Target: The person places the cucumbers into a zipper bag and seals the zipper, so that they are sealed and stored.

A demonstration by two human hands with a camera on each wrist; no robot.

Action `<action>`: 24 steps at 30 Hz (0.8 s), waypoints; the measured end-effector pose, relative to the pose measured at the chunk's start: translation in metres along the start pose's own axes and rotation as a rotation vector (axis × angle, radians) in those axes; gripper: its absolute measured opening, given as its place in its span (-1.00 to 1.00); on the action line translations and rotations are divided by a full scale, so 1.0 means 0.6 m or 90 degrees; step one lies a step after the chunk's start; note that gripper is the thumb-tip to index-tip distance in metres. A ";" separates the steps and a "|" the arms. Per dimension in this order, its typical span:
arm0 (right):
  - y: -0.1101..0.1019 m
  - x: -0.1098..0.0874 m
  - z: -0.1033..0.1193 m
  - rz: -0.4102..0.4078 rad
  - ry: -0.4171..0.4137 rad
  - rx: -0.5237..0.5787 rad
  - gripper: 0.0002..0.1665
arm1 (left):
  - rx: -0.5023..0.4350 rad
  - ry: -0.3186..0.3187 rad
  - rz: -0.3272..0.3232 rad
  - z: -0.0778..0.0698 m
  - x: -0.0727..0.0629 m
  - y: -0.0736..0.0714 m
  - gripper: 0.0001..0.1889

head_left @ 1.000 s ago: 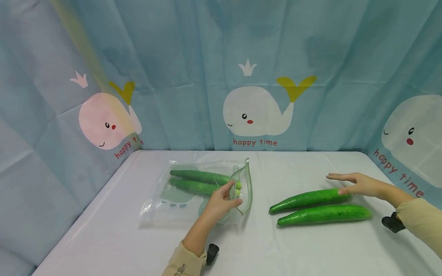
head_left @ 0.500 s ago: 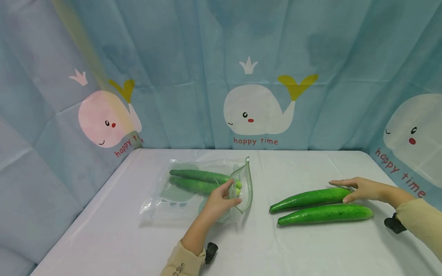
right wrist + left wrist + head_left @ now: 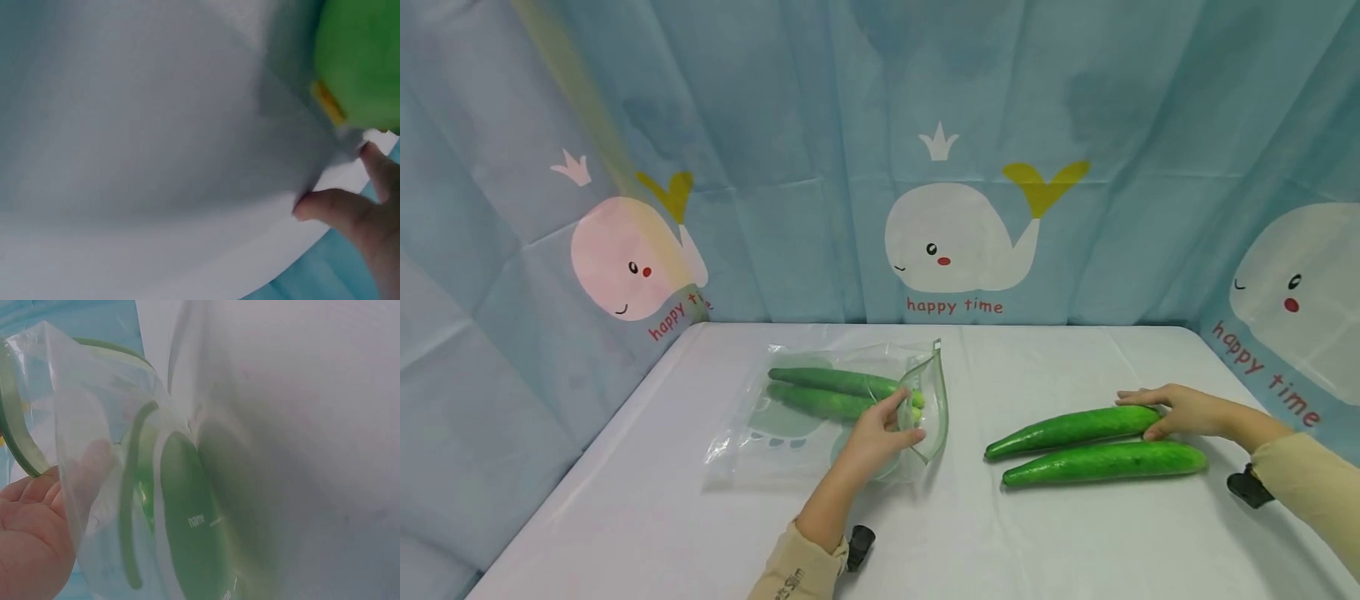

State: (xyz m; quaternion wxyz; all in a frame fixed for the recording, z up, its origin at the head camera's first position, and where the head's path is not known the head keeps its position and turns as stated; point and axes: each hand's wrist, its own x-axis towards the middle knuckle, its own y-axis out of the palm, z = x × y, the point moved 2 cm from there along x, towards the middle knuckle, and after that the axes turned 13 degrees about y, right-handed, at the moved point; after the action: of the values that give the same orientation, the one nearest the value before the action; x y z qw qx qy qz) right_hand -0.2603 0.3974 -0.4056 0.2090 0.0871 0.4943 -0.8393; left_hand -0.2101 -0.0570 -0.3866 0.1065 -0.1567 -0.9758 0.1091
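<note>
A clear zip bag with green trim lies on the left of the table, two cucumbers inside it. At its mouth, my left hand grips the plastic edge and the opening gapes to the right. Seen from the left wrist, the thumb shows through the film. Two more cucumbers lie side by side on the right. My right hand grips the right end of the far cucumber, thumb on the near side. The near cucumber lies just in front. A green rounded end fills the right wrist view's upper corner.
A white cloth covers the table. Behind and at both sides hangs a blue curtain with whale prints. A black wrist device sits by the left sleeve, another by the right.
My right hand has come down onto the far cucumber's right end, its fingers drawing in around it. The left hand and bag have stayed in place.
</note>
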 end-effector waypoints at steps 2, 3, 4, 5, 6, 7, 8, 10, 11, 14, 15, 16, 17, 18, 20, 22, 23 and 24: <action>-0.002 0.002 0.001 -0.009 0.007 -0.010 -0.15 | -0.002 0.000 0.002 0.001 0.001 0.000 -0.23; -0.004 0.003 0.002 -0.012 0.010 -0.014 -0.16 | -0.003 0.001 0.003 0.001 0.001 0.001 -0.23; -0.006 0.002 0.003 -0.012 0.012 -0.016 -0.17 | -0.004 0.002 0.003 0.002 0.001 0.001 -0.23; -0.009 0.001 0.003 -0.012 0.015 -0.018 -0.18 | -0.005 0.004 0.003 0.002 0.001 0.002 -0.23; -0.012 -0.002 0.004 -0.011 0.013 -0.021 -0.20 | -0.008 0.003 0.003 0.002 0.001 0.002 -0.24; -0.015 -0.004 0.005 -0.009 0.019 -0.019 -0.21 | -0.010 0.002 0.003 0.003 0.002 0.003 -0.24; -0.018 -0.007 0.006 -0.008 0.023 -0.017 -0.22 | -0.009 0.002 0.001 0.002 0.002 0.004 -0.24; -0.024 -0.014 0.009 -0.010 0.028 -0.014 -0.23 | -0.005 -0.002 -0.004 0.002 0.002 0.004 -0.24; -0.027 -0.017 0.011 -0.013 0.029 -0.013 -0.23 | -0.004 -0.006 -0.007 0.001 0.002 0.004 -0.24; -0.036 -0.029 0.016 -0.017 0.041 0.017 -0.24 | 0.000 -0.011 -0.012 0.000 0.002 0.004 -0.23; -0.039 -0.033 0.019 -0.020 0.042 0.027 -0.25 | -0.001 -0.012 -0.011 0.000 0.002 0.004 -0.23; -0.041 -0.037 0.021 -0.019 0.041 0.042 -0.26 | -0.001 -0.011 -0.010 0.000 0.002 0.004 -0.23; -0.044 -0.041 0.023 -0.016 0.038 0.063 -0.28 | -0.001 -0.010 -0.008 0.000 0.002 0.003 -0.23; -0.046 -0.045 0.026 -0.013 0.037 0.088 -0.31 | -0.001 -0.009 -0.007 0.000 0.002 0.003 -0.23; -0.050 -0.050 0.030 -0.011 0.035 0.136 -0.35 | -0.002 -0.009 -0.004 0.000 0.001 0.002 -0.23; -0.051 -0.054 0.035 -0.005 0.040 0.188 -0.37 | -0.005 -0.006 -0.003 0.000 0.002 0.002 -0.23; -0.051 -0.055 0.037 0.000 0.045 0.219 -0.36 | -0.008 -0.005 -0.003 0.000 0.002 0.002 -0.23; -0.050 -0.056 0.039 0.007 0.053 0.251 -0.36 | -0.010 -0.004 -0.002 0.001 0.002 0.003 -0.23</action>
State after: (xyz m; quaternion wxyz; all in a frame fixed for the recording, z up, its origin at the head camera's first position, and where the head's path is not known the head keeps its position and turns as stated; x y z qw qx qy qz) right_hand -0.2416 0.3988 -0.3584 0.1717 0.1637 0.3284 -0.9143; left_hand -0.2107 -0.0551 -0.3871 0.1027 -0.1558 -0.9772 0.1016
